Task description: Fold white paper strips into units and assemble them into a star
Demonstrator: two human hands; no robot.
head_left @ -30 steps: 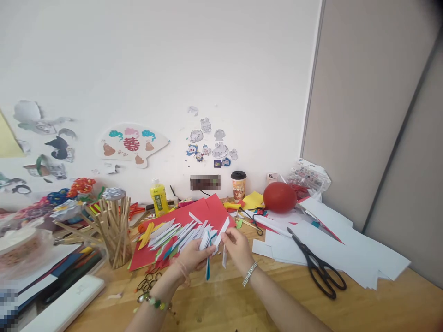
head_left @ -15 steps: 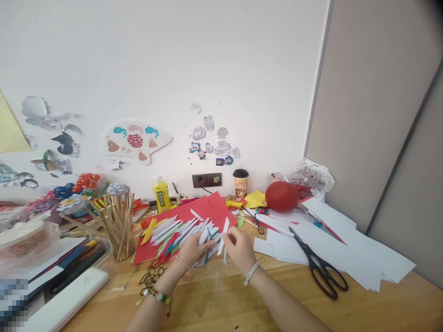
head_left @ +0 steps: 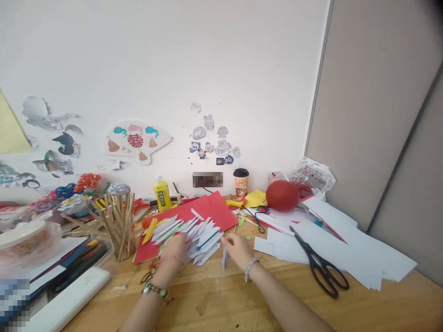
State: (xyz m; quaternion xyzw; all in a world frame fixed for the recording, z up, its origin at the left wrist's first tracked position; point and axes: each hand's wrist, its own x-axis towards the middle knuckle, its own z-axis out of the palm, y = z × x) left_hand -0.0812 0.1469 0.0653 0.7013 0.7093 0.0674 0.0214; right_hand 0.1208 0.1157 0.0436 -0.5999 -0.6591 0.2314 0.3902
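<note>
Many folded white paper strips (head_left: 207, 237), with a few blue, green and yellow ones among them, lie in a loose heap over red paper sheets (head_left: 221, 212). My left hand (head_left: 173, 251) reaches down at the near left side of the heap. Its fingertips are hidden among the strips, so their grip cannot be made out. Just right of the heap, my right hand (head_left: 239, 249) has thumb and forefinger pinched together. A folded white strip (head_left: 224, 259) hangs down below those fingertips, low over the wooden table (head_left: 207, 299).
Black scissors (head_left: 321, 267) rest on white paper (head_left: 363, 249) at right, behind which sits a red balloon (head_left: 282, 195). A bundle of wooden sticks (head_left: 119, 226) stands left. A yellow bottle (head_left: 162, 194) and a lidded cup (head_left: 241, 183) are near the wall.
My left hand has moved left and down to the heap; the strips it was holding now lie there. My right hand stays nearly in place, lower, and the upright strip above its fingers is gone.
</note>
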